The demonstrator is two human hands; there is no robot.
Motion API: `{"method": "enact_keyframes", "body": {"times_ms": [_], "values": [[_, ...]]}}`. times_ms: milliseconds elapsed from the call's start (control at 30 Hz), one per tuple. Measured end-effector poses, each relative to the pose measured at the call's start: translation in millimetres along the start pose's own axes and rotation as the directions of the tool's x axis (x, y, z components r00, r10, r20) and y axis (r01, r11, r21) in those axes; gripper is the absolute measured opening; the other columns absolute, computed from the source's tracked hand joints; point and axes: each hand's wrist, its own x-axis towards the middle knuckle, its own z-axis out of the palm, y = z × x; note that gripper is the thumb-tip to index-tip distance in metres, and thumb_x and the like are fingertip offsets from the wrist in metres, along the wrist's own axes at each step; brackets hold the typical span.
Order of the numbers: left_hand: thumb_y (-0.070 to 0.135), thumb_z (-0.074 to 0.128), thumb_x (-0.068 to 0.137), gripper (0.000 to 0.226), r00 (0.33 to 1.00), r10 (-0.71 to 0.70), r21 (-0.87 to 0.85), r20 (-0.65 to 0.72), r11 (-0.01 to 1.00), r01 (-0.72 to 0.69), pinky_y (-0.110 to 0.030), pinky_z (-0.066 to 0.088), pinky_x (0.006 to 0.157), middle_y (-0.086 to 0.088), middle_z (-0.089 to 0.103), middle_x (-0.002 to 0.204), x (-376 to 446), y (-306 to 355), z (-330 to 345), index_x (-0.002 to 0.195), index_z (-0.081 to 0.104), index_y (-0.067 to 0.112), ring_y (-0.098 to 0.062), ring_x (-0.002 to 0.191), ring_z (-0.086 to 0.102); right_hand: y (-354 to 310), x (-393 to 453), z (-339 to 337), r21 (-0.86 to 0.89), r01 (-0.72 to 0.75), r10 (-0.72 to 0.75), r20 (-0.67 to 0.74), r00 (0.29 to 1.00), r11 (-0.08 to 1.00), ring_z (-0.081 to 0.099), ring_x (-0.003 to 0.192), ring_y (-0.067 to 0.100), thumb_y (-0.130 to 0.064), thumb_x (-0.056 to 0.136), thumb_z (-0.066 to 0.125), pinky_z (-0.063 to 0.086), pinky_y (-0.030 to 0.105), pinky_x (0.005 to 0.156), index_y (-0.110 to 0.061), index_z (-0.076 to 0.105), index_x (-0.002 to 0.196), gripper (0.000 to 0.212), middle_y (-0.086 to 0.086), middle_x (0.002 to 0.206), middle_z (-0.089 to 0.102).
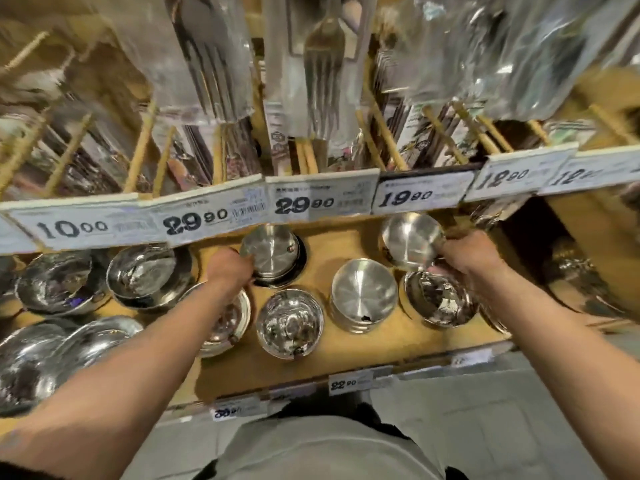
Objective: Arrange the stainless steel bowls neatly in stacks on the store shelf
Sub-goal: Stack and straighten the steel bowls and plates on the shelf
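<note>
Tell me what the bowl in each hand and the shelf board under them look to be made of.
Bowl in left hand: metal, likely stainless steel, brushed finish; fine radial lines, dull sheen.
Bowl in right hand: the same brushed metal, soft blurred highlights.
Shelf board: looks like wood or wood-look laminate; flat tan, matte surface. Which of the two is unclear.

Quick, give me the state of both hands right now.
Left hand: closed on the rim of a tilted brushed steel bowl.
Right hand: closed on another steel bowl, lifted and tilted above the shelf.
</note>
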Motion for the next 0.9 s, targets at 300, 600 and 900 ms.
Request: {"method": "enact_keyframes", "body": {"times_ms": [300, 600, 900], "values": [[0.026, 0.065, 0.098, 0.030, 0.993, -0.080, -0.263, 0.085, 0.960, 0.100, -0.024, 0.055, 0.039, -0.014, 0.072, 0.084, -4, 7, -17, 0.098, 0.064, -0.004, -0.022, 0.049, 0.066, 7, -46, -12, 0.099, 0.043, -0.037, -0.063, 0.997, 0.994, 0.071, 0.056, 0.021, -0.005, 0.095, 0.065, 0.060, 0.028, 0.048, -0.007, 0.070, 0.084, 0.012, 0.015, 0.084, 0.073], [0.010, 0.061, 0.099, 0.027, 0.989, 0.009, -0.402, 0.146, 0.914, 0.051, -0.037, 0.065, 0.061, -0.016, 0.062, 0.118, -37, 13, -48, 0.123, 0.049, 0.007, -0.032, 0.088, 0.075, 8, -55, 7, 0.126, 0.034, -0.042, 0.057, 0.997, 0.991, 0.076, 0.071, 0.026, -0.002, 0.093, 0.064, 0.059, 0.024, 0.053, -0.006, 0.075, 0.095, 0.011, 0.018, 0.097, 0.075], [-0.002, 0.056, 0.092, 0.016, 0.979, 0.056, -0.336, 0.197, 0.942, 0.014, -0.033, 0.060, 0.047, -0.011, 0.073, 0.078, -92, -14, -20, 0.093, 0.065, 0.012, -0.027, 0.062, 0.075, 2, -62, 23, 0.046, 0.092, -0.099, 0.186, 0.978, 0.995, 0.075, 0.082, 0.029, -0.002, 0.093, 0.065, 0.055, 0.021, 0.047, -0.007, 0.068, 0.089, 0.007, 0.019, 0.099, 0.072]]}}
